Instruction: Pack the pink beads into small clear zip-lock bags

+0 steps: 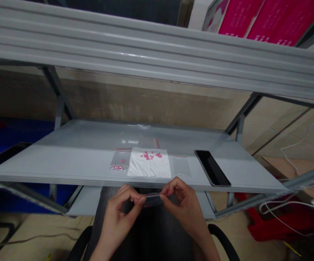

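Above my lap, my left hand (125,206) and my right hand (180,201) pinch the two ends of the top edge of a small clear zip bag (153,200). Its body hangs below the strip; what it holds I cannot make out. Just beyond my hands, on the shelf, a white tissue (148,168) carries a scatter of small pink beads (146,156). Left of the tissue lies a zip bag with pink pieces (118,161) inside. To its right is a flat clear zip bag (182,166). Behind the tissue, another clear bag with a red strip (157,143) shows in part.
A black phone (212,167) lies on the right of the grey shelf (78,152). An upper ribbed shelf (146,50) spans the view overhead, with pink boxes (268,20) on it. Metal struts stand at both sides, and white cables (284,204) hang at the right.
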Tool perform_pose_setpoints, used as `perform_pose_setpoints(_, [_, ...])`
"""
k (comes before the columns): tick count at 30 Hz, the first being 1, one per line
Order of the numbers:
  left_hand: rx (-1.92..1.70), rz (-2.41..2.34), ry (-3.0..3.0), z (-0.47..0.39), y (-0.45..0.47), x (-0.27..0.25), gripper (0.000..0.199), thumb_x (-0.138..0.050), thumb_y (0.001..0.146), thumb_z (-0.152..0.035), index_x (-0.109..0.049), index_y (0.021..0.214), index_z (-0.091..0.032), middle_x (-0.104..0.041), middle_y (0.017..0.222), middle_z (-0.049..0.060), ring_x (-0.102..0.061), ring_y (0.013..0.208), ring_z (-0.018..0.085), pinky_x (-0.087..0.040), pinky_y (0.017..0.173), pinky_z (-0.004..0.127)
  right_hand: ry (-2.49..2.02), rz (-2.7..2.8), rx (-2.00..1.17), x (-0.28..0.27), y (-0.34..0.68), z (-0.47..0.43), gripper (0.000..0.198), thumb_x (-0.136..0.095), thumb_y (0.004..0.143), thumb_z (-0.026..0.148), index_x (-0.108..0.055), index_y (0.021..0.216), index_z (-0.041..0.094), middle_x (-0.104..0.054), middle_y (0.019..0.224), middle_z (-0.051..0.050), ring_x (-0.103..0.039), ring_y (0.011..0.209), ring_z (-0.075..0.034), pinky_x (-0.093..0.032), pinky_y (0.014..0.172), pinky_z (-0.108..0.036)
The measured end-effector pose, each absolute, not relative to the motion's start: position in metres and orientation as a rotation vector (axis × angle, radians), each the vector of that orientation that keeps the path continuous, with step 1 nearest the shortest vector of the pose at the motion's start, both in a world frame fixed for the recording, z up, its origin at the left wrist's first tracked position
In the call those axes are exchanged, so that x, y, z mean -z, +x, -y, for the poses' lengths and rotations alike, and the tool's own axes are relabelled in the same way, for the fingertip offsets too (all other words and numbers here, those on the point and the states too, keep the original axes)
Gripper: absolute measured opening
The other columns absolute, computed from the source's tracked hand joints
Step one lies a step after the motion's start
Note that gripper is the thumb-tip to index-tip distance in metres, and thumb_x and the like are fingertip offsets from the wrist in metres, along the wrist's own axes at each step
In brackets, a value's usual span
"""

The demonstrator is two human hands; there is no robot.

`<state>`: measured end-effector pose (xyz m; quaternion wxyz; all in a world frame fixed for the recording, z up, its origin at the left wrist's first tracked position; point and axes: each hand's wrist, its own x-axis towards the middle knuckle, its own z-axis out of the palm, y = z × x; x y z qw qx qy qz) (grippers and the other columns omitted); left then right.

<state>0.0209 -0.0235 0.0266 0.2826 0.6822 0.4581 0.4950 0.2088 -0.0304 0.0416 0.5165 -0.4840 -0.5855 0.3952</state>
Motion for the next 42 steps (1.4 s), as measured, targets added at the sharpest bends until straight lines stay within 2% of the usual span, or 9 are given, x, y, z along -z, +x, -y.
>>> perform_pose_setpoints(7, [-1.263, -1.168, 2.019, 0.022, 0.01, -0.032, 0.019, -0.06, 0.088, -0.024, -0.061, 0.069, -0.021, -0.063, 0.067, -0.001, -0.059, 0.066, 0.016, -0.045, 0.063, 0.026, -1.251, 1.297, -0.926, -0.046, 0.204, 0.036, 0.029, -0.064, 0.072, 0.017, -0.037, 0.064, 0.022, -0.064, 0.067, 0.0, -0.061, 0.066, -0.017, -0.043, 0.066, -0.028])
perform_pose_setpoints(10, [-1.187, -1.186, 2.086, 0.025, 0.013, -0.036, 0.004, -0.056, 0.087, -0.021, -0.06, 0.085, -0.021, -0.061, 0.08, 0.002, -0.059, 0.075, 0.018, -0.047, 0.066, 0.027, -1.248, 1.352, -0.892, -0.047, 0.201, 0.038, 0.028, -0.062, 0.074, 0.018, -0.036, 0.064, 0.022, -0.063, 0.066, 0.0, -0.061, 0.066, -0.017, -0.043, 0.065, -0.028])
perform_pose_setpoints(13, [-1.197, -1.249, 2.16, 0.029, 0.019, -0.038, 0.031, -0.058, 0.082, -0.019, -0.055, 0.113, -0.022, -0.059, 0.101, 0.006, -0.058, 0.094, 0.022, -0.049, 0.079, 0.033, -1.255, 1.43, -0.837, -0.047, 0.198, 0.04, 0.025, -0.06, 0.076, 0.018, -0.038, 0.064, 0.022, -0.063, 0.067, 0.0, -0.059, 0.066, -0.017, -0.041, 0.064, -0.027])
perform_pose_setpoints(15, [-1.214, -1.31, 2.222, 0.031, 0.023, -0.04, 0.041, -0.06, 0.079, -0.019, -0.053, 0.119, -0.024, -0.056, 0.112, 0.009, -0.055, 0.104, 0.025, -0.048, 0.087, 0.038, -1.252, 1.463, -0.811, -0.047, 0.196, 0.041, 0.024, -0.058, 0.077, 0.017, -0.038, 0.065, 0.022, -0.062, 0.068, 0.0, -0.058, 0.067, -0.017, -0.041, 0.064, -0.027])
perform_pose_setpoints(20, [-1.164, -1.323, 2.379, 0.032, 0.031, -0.046, 0.014, -0.058, 0.081, -0.017, -0.063, 0.092, -0.025, -0.058, 0.112, 0.007, -0.052, 0.106, 0.027, -0.044, 0.085, 0.039, -1.206, 1.501, -0.797, -0.044, 0.191, 0.041, 0.021, -0.056, 0.079, 0.014, -0.041, 0.066, 0.021, -0.059, 0.069, 0.001, -0.056, 0.066, -0.015, -0.039, 0.063, -0.026])
perform_pose_setpoints(24, [-1.18, -1.319, 2.424, 0.033, 0.033, -0.049, 0.012, -0.054, 0.083, -0.015, -0.063, 0.081, -0.023, -0.062, 0.102, 0.006, -0.053, 0.098, 0.025, -0.042, 0.079, 0.037, -1.18, 1.532, -0.788, -0.041, 0.188, 0.041, 0.019, -0.053, 0.081, 0.012, -0.044, 0.067, 0.021, -0.057, 0.069, 0.002, -0.053, 0.066, -0.014, -0.037, 0.062, -0.025])
perform_pose_setpoints(33, [-1.223, -1.257, 2.433, 0.022, 0.01, -0.056, 0.022, -0.055, 0.085, -0.013, -0.068, 0.073, -0.026, -0.068, 0.066, -0.004, -0.059, 0.065, 0.016, -0.037, 0.069, 0.033, -1.195, 1.634, -0.752, -0.052, 0.179, 0.036, 0.017, -0.051, 0.078, 0.009, -0.047, 0.066, 0.02, -0.054, 0.066, 0.002, -0.049, 0.063, -0.013, -0.035, 0.06, -0.025])
perform_pose_setpoints(38, [-1.18, -1.402, 2.401, 0.021, 0.0, -0.066, 0.024, -0.06, 0.079, -0.009, -0.069, 0.066, -0.027, -0.072, 0.067, -0.004, -0.063, 0.065, 0.017, -0.04, 0.076, 0.035, -1.085, 1.744, -0.785, -0.06, 0.172, 0.03, 0.016, -0.053, 0.082, 0.01, -0.064, 0.09, 0.019, -0.064, 0.08, -0.002, -0.058, 0.076, -0.016, -0.044, 0.07, -0.027])
perform_pose_setpoints(42, [-1.163, -1.473, 2.356, 0.02, -0.007, -0.073, 0.014, -0.066, 0.08, -0.016, -0.068, 0.07, -0.025, -0.073, 0.071, -0.003, -0.065, 0.069, 0.018, -0.043, 0.073, 0.033, -1.074, 1.782, -0.803, -0.062, 0.165, 0.022, 0.013, -0.057, 0.082, 0.011, -0.067, 0.082, 0.02, -0.067, 0.08, -0.003, -0.062, 0.078, -0.018, -0.046, 0.071, -0.028])
